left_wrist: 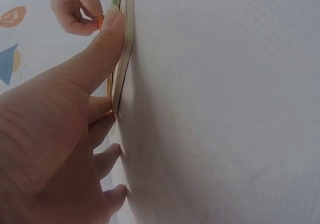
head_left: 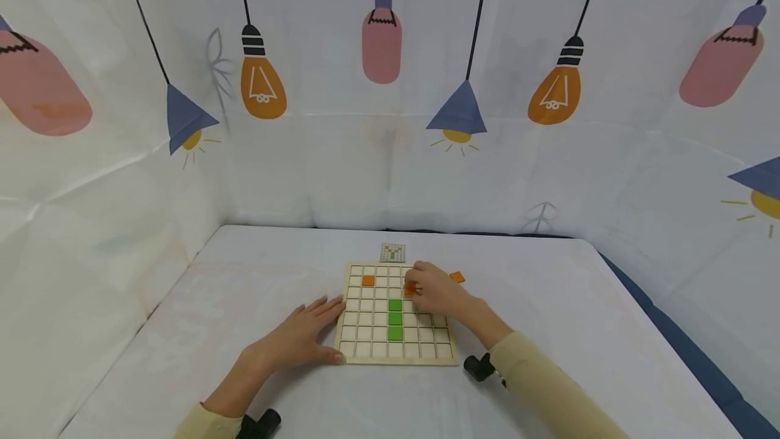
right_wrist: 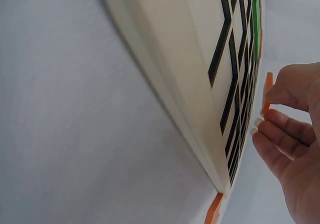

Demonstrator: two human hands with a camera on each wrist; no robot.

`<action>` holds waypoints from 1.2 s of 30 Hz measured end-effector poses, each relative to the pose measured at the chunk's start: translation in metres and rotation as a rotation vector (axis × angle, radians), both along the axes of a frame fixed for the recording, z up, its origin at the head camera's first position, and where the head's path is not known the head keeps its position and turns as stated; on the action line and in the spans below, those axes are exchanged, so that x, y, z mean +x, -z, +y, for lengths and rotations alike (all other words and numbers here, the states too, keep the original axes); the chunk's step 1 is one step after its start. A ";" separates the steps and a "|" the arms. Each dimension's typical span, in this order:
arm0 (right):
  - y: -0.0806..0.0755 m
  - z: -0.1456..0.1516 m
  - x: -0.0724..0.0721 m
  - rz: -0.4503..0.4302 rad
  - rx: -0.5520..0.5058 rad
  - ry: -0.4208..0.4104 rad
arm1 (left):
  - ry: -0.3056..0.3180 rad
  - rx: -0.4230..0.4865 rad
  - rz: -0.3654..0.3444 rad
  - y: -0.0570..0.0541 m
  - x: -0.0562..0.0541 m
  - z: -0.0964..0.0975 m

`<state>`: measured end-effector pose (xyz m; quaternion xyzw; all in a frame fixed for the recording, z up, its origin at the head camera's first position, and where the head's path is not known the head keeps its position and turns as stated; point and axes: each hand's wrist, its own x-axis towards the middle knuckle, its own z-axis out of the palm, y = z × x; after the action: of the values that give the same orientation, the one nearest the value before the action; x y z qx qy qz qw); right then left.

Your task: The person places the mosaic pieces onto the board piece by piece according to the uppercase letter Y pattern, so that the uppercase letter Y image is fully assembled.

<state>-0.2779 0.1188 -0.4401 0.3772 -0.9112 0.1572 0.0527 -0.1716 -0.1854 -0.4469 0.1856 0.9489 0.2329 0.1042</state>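
A pale wooden grid board (head_left: 365, 356) lies on the white table. My left hand (head_left: 301, 337) rests along its left edge, fingers spread and thumb at the near corner. Over the upper right part of the grid, my right hand (head_left: 440, 290) pinches an orange square tile (right_wrist: 268, 92) between thumb and fingers; the right wrist view shows it tilted on edge, close over the board. Three green tiles (head_left: 395, 319) form a column in the middle of the grid. Another orange tile (head_left: 368, 280) sits in a cell at the upper left.
Just beyond the board's far edge lies a small card (head_left: 393, 253) printed with a grid pattern. A loose orange tile (head_left: 457, 277) lies on the table (head_left: 524, 276) right of the board. White fabric walls (head_left: 341, 168) with printed lamps surround the table.
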 end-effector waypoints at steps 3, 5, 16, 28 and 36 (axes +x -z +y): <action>0.000 -0.004 0.001 -0.013 0.005 0.004 | 0.002 0.002 0.002 0.000 0.000 0.000; -0.001 -0.006 0.001 -0.031 0.010 0.005 | 0.004 0.002 0.002 -0.001 0.000 0.000; 0.003 -0.018 0.002 -0.050 -0.024 -0.054 | 0.003 -0.001 0.007 0.002 0.000 0.000; 0.004 -0.030 0.002 -0.052 0.017 -0.031 | 0.006 -0.009 0.012 0.001 -0.002 0.001; 0.006 -0.039 0.004 -0.069 0.041 -0.029 | -0.001 0.001 -0.010 0.001 -0.001 0.002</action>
<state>-0.2741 0.0802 -0.4462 0.3855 -0.9100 0.1523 0.0114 -0.1722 -0.1837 -0.4481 0.1839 0.9484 0.2343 0.1087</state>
